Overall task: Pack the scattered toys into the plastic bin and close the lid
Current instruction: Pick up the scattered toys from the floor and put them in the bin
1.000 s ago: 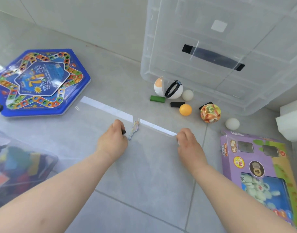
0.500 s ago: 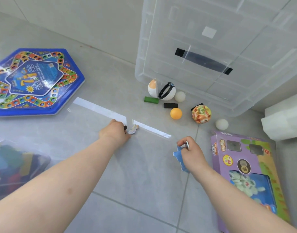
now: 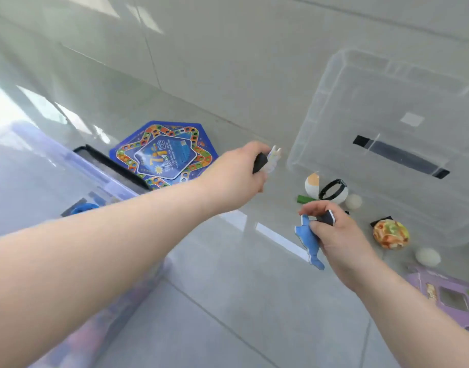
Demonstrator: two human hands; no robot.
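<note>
- A clear plastic bin [image 3: 387, 107] sits far right on the floor, close against the wall, with one black strip [image 3: 400, 156] across its side.
- The left hand [image 3: 236, 176], raised just left of the bin, is clenched around one black piece [image 3: 260, 163] and one pale flat cutout [image 3: 273, 158].
- The right hand [image 3: 339, 240], nearer, grasps one blue flat cutout [image 3: 307, 243] and a second black piece [image 3: 326, 218].
- Loose toys lie just in front of the bin:
  - one ringed white-and-orange ball [image 3: 326, 189]
  - one green block [image 3: 305, 199]
  - one multicoloured ball [image 3: 390, 234]
  - two white balls, the far white ball [image 3: 353, 201] and the near white ball [image 3: 428, 257]
- One blue hexagonal game board [image 3: 164, 158] lies flat at far left; one purple box [image 3: 446, 296] shows at the near right edge.
- A blurred clear container with a violet rim [image 3: 68, 160] fills the left; its contents cannot be made out.
- Everything rests on a floor [image 3: 228, 314] of glossy grey tiles, which meets a wall [image 3: 228, 49] of pale tiles; bright light glares at the left.
</note>
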